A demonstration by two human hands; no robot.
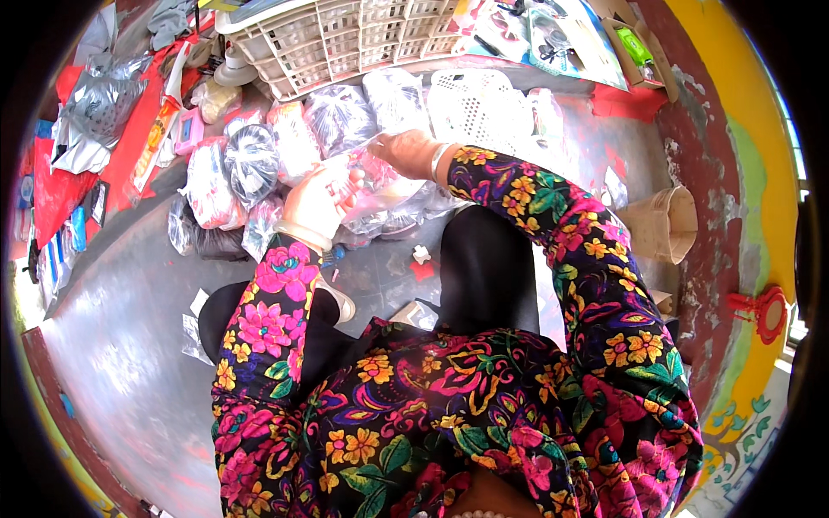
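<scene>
My left hand [318, 205] is closed, fingers curled upward, at the near side of a clear plastic bag [377, 180] with something pink and red in it. Across from it my right hand [404, 154] bends over the bag's far edge, its fingers pinching the plastic. The bag hangs between both hands, above a heap of other filled bags. Close by on the left lie a bag with dark contents [252, 164] and a red and white bag [213, 186]. Beyond them sits another knotted bag of dark things [339, 119].
A cream plastic crate [345, 43] stands at the back, with a white perforated basket [471, 99] beside the heap. At right is an open cardboard box [661, 226] near the wall. Red cloth and packets [104, 104] cover the left. My knee [488, 268] rises below the bags.
</scene>
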